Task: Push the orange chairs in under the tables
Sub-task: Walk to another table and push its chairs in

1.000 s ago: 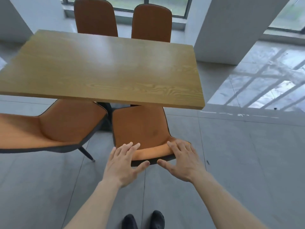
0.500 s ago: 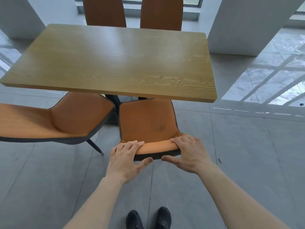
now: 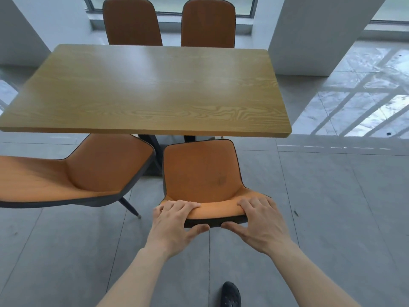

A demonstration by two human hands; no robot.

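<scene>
grey tiled floor (image 3: 332, 218) mirrors daylight from windows (image 3: 174, 5) behind a white pillar (image 3: 314, 34).

Both hands (image 3: 174, 227) now clamped on chair backrest (image 3: 215, 211).

Orange chairs (image 3: 200, 173) with dark edging are showing around a yellow-brown wood-grain table (image 3: 155, 89); grey floor tiles (image 3: 332, 207) are reflecting pale window light.

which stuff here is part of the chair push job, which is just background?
Part of the job:
- orange chair with dark edge, gripped at its backrest top
- left hand and right hand, both closed on that backrest
- second orange chair, angled out at left
- two orange chairs on the far side
- rectangular wood-grain table

Just background:
- white pillar
- black shoe
</scene>
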